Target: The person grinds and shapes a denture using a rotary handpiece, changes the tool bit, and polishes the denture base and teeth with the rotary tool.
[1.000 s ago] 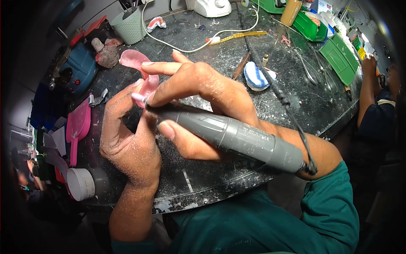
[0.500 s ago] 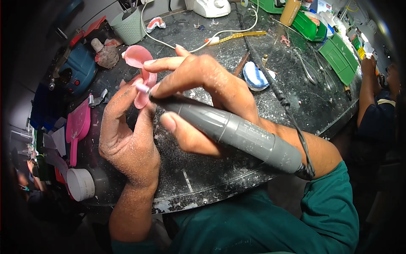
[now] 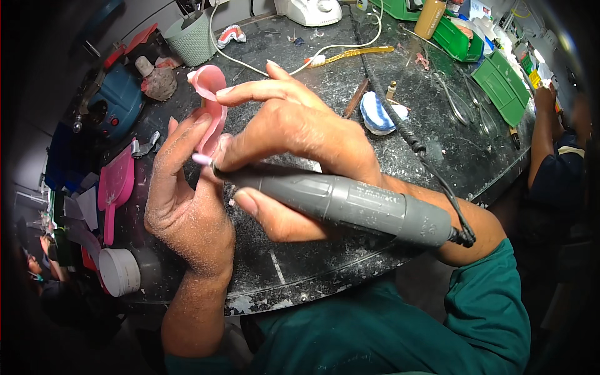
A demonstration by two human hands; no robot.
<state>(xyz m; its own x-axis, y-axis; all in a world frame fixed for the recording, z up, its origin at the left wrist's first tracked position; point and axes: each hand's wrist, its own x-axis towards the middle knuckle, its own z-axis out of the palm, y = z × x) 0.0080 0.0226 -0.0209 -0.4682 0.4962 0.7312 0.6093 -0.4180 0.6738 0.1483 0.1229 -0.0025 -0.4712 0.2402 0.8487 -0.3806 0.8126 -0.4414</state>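
My left hand (image 3: 190, 215), dusted with pale powder, is closed on a curved pink acrylic piece (image 3: 211, 80), gripped between fingers and thumb. My right hand (image 3: 325, 144) is wrapped round a dark grey rotary handpiece (image 3: 340, 203), with a black cord leaving its rear end. A short pale pinkish bit (image 3: 201, 159) at the handpiece's tip sits at the lower end of the pink piece; whether they touch I cannot tell. One outstretched finger of my right hand rests on the piece's upper part.
The dark, dusty worktop (image 3: 275, 265) holds a pink scoop (image 3: 115, 181), white tub (image 3: 119, 272), blue machine (image 3: 115, 100), mint basket (image 3: 187, 47), dental model (image 3: 230, 34), blue-and-white piece (image 3: 377, 112), metal tools (image 3: 459, 106) and green trays (image 3: 500, 87). Another person's arm (image 3: 544, 125) is at right.
The pink piece has turned more upright, its top rising. The handpiece's tip has moved lower and its body lies flatter than half a second ago.
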